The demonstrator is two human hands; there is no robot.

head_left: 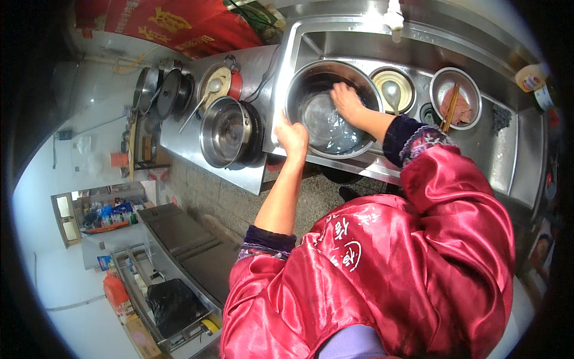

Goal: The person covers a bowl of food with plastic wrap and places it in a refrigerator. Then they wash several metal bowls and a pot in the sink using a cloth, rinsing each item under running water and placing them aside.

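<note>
A large round metal basin (306, 122) sits over the left part of the sink, with a little shiny water in its bottom. My left hand (292, 139) grips the basin's left rim; its fingers are partly hidden there. Inside the basin, my right hand (348, 103) lies with fingers stretched out toward the far inner wall, and nothing shows in it. Just right of the basin stands a bowl (408, 90) with a metal ladle (391, 94) in it. Farther right, a metal bowl (472, 81) holds raw pinkish meat (459, 110) and wooden chopsticks (451, 107).
A stainless steel sink (502, 157) runs along the front, under a white tap (394, 18). On the metal counter (185, 134) at left stand a deep steel pot (224, 133), a red pot (235, 85) and several dark pans (169, 94). A dark scrubber (501, 118) lies at the sink's right.
</note>
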